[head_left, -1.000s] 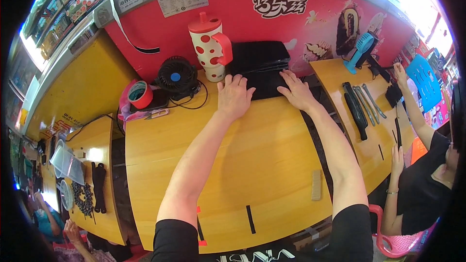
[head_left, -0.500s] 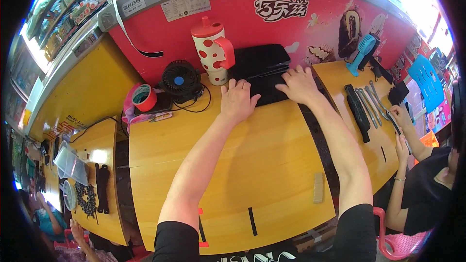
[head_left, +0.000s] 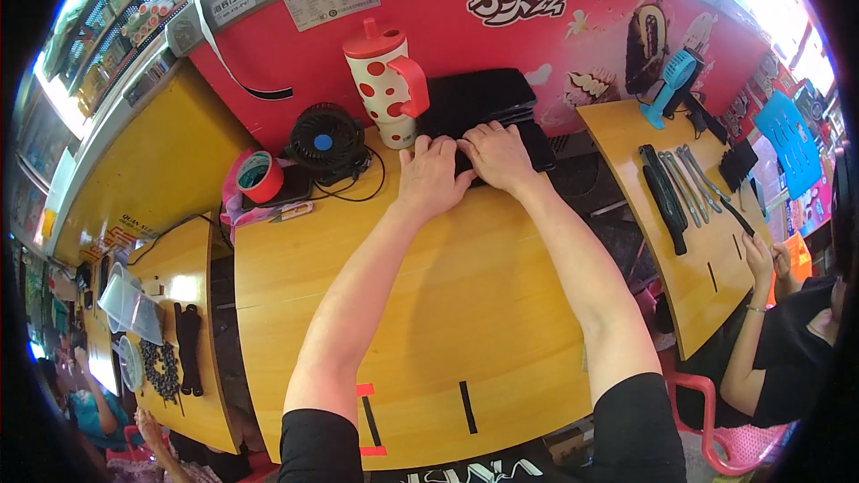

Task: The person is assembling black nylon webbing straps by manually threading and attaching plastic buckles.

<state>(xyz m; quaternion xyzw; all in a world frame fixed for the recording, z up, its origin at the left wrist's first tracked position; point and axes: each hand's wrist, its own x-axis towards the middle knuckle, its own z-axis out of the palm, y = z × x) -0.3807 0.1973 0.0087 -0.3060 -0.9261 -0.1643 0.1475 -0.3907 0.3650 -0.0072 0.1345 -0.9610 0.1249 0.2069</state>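
Observation:
At the far edge of the wooden table, my left hand [head_left: 431, 181] rests on the near left part of a flat black piece [head_left: 538, 145], fingers forward and thumb out to the right. My right hand [head_left: 497, 159] lies on the same piece just beside it, its fingers slightly bent over the black surface. The two hands almost meet. The piece shows to the right of my right hand; its middle is hidden under both hands. Behind it, against the red panel, sits a stack of black, glossy flat pieces [head_left: 479, 97].
Left of the stack stand a red-dotted tumbler [head_left: 383, 89], a black fan [head_left: 327, 139], a tape roll [head_left: 259, 177] and a cutter knife [head_left: 293, 212]. Rightward, a co-worker's hand [head_left: 759, 259] holds a black strip by a table [head_left: 640, 130] with metal tools [head_left: 682, 183] and a blue fan [head_left: 671, 85].
My right hand has slid left towards my left hand, uncovering the black piece's right end. My left hand has shifted slightly left. The co-worker's hands have moved nearer their body.

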